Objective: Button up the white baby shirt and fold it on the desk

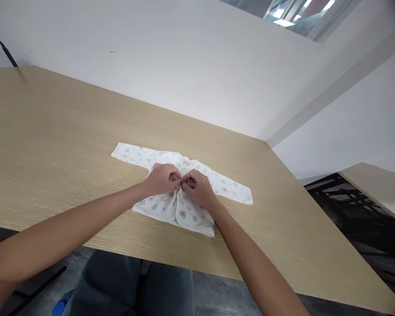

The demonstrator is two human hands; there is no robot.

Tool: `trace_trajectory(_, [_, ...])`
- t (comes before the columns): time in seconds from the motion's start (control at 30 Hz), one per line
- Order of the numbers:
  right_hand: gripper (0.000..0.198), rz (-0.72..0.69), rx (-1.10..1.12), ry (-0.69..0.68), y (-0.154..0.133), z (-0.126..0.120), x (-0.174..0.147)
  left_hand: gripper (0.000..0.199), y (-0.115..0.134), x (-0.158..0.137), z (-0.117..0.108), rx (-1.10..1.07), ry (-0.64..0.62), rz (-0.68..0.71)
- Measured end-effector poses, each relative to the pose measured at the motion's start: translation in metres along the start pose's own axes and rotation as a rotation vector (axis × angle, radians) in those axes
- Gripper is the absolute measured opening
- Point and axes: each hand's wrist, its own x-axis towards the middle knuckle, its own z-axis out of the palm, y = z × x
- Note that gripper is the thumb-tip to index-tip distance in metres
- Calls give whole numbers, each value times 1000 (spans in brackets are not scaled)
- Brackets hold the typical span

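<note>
A small white baby shirt [161, 205] with a print of little green and brown figures lies flat on the wooden table, its sleeves spread to both sides. Its front opening runs down the middle and gapes at the hem. Both hands meet at this opening, below the neckline. My left hand [164, 177] pinches the left front edge, fingers curled. Close against it, my right hand [197, 186] pinches the right front edge. Whatever fastener sits between the fingertips is hidden.
The light wood table [75, 118] ends at a white wall [145, 57] behind. A black cable [6, 52] hangs at the far left. Beyond the right edge stands another table [378, 184] with a dark frame. A blue cap [58, 308] shows below, near my legs.
</note>
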Motion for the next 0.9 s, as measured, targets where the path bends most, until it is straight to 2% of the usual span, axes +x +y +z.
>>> trace_trajectory(0.33, [8,9,-13,-20,-3,1,0,8,7,0,-4,98,13,-70])
trace_trajectory(0.6, [5,-6,2,-48,-2,-2,-1,6,-3,0,-1,113,14,40])
trace_trajectory(0.8, [9,106,101,-113,0,-5,0,9,-1,0,-2,128,20,32])
trace_trajectory(0.9, [12,155,122,-99,1,-5,1,8,-2,0,-3,177,-3,23])
